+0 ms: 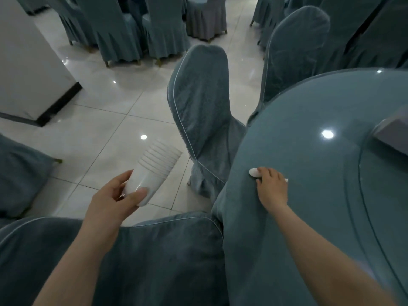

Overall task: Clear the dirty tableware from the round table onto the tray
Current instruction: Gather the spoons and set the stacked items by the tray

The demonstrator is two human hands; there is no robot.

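Observation:
My left hand (pixel 114 196) grips a stack of several white plastic cups (pixel 154 166), held tilted over the tiled floor, left of the table. My right hand (pixel 272 186) lies on the round table (pixel 309 133) near its left edge, fingers curled over a small white spoon (pixel 255 172); the spoon's bowl sticks out at the fingertips and the handle tip shows behind the hand. The table wears a teal cloth under a glass top. No tray is in view.
Teal-covered chairs ring the table: one (pixel 201 111) just left of it, another (pixel 293 54) behind, and one (pixel 132 257) right below me. A grey box (pixel 393 131) sits on the inner turntable (pixel 386 206). More covered chairs stand at the back; a white pillar (pixel 28 62) is on the left.

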